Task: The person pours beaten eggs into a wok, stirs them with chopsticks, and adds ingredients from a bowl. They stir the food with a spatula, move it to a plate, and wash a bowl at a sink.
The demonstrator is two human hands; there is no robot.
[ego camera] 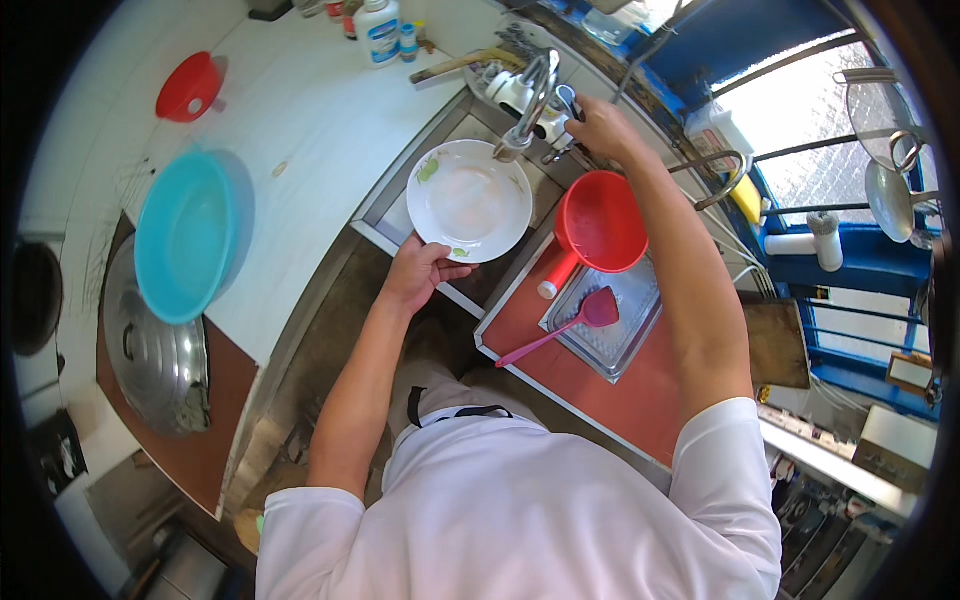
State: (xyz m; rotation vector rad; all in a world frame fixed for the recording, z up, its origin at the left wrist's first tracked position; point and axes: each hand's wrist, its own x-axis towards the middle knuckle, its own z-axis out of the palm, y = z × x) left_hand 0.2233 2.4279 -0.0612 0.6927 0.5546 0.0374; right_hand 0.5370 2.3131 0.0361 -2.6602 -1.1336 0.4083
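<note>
My left hand (426, 271) grips the near rim of a white plate (471, 201) with green leaf-like prints. The plate is held over the sink (390, 217), its face towards me and its far edge by the spout of a chrome faucet (534, 112). My right hand (600, 129) is on the lever of the faucet's white body (555, 126). Whether water runs from the spout cannot be made out. Below my right forearm rests a red plastic dipper (606, 221) with a stubby handle.
Right of the sink, a pink spatula (598, 307) lies across a metal tray (626, 330). On the left counter stand a turquoise basin (186, 238), a red funnel-like vessel (189, 86) and a large metal lid (154, 337). A white bottle (379, 34) stands behind. Utensils hang at the barred window (810, 105).
</note>
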